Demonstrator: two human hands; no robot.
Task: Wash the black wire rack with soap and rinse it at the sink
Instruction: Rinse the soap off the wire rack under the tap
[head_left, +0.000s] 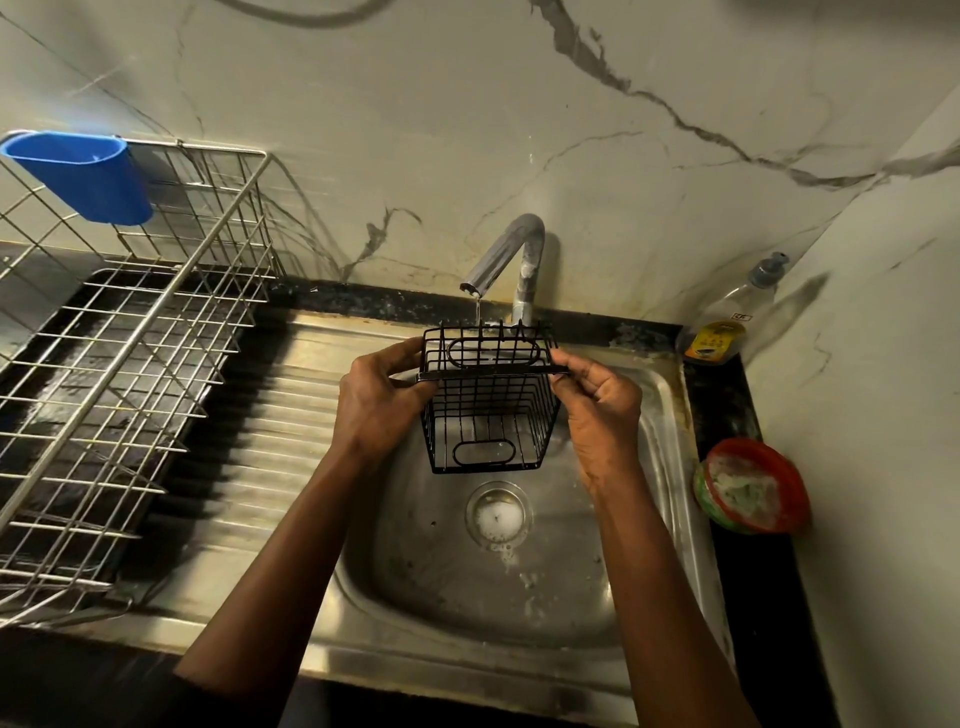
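The rack (488, 410), a small black wire basket, is held in the air over the sink (467, 613) basin, just under the tap (511, 249) at the sink's far edge. It is tipped, so its open top faces the tap and its bottom faces the camera. A thin stream of water (477, 312) falls from the spout onto the rack's far rim.

The left hand (376, 400) grips the rack's upper left corner, with the fingers curled round the wires and the thumb on the rim. The right hand (602, 410) pinches the upper right corner between thumb and fingertips, the other fingers loosely bent.

Below the rack, the drain (497, 513) in the basin floor holds white foam, and flecks of foam lie near it.

On the ribbed drainer at the sink's left end stands a steel dish rack (130, 364). A blue cup (83, 176) hangs on its far left corner, mouth up.

At the counter's far right corner stands a clear pump bottle (727, 322) with a yellow label. How full it is cannot be told. Along the right edge, a red tub (753, 488) holds a pale, soapy pad.
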